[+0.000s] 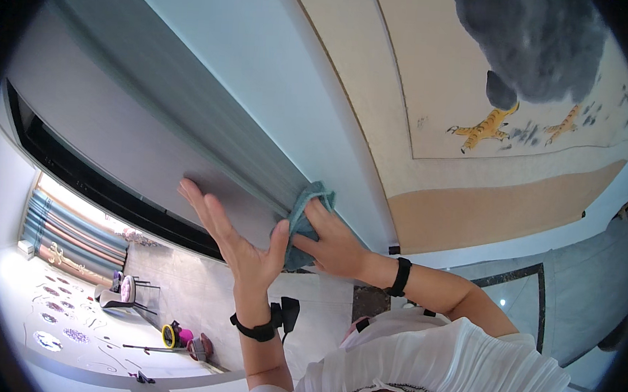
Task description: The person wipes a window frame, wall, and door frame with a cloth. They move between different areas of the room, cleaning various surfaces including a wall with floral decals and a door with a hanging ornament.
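Observation:
My right hand [335, 240] presses a bunched teal cloth [301, 241] against a long grey trim panel [226, 137] beside the white wall. The fingers are bent into the cloth, and part of it hangs below them. To the left, my left hand [236, 240] is spread flat, palm towards the smooth grey door or panel surface [149, 148], its thumb beside the cloth. Whether the left fingertips touch the panel is unclear. Both wrists wear black straps.
A dark channel [131, 185] runs along the panel's edge. On the right wall hangs a scroll painting [428, 176] with bird feet. Beyond the panel, a chair [119, 294], striped curtains [74, 235] and long-handled cleaning tools [181, 344] are visible over a tiled floor.

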### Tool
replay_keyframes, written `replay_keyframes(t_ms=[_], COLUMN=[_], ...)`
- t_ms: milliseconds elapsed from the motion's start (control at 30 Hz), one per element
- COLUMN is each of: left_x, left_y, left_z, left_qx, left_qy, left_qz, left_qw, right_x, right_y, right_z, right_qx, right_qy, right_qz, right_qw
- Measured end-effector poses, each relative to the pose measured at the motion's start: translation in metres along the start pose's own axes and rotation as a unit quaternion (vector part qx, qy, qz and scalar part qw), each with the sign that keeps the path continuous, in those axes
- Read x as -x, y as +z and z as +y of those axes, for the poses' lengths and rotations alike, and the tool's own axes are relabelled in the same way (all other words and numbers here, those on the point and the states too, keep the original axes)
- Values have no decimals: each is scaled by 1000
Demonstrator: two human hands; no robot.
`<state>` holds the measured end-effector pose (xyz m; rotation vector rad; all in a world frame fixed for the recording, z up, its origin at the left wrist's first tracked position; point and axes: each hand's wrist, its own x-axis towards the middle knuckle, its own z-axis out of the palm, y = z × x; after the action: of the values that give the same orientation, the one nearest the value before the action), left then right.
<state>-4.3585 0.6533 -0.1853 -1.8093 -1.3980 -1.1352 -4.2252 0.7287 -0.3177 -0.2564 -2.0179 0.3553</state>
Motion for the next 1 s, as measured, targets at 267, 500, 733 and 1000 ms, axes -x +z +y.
replay_keyframes(t_ms=[267, 500, 733, 1000], left_x=[-4, -4, -2, 19], left_y=[14, 9, 6, 14], left_z=[-1, -2, -8, -13], left_qx=[-95, -124, -170, -153], left_qy=[18, 32, 36, 45], left_qz=[-14, -36, -54, -88], left_qw=[995, 991, 983, 983], right_x=[69, 116, 152, 204], right_y=[25, 44, 57, 74], right_z=[25, 40, 51, 66], right_qx=[14, -12, -19, -3], right_qy=[56, 65, 65, 142], right_qz=[-98, -102, -74, -114], right_qw=[994, 993, 995, 983])
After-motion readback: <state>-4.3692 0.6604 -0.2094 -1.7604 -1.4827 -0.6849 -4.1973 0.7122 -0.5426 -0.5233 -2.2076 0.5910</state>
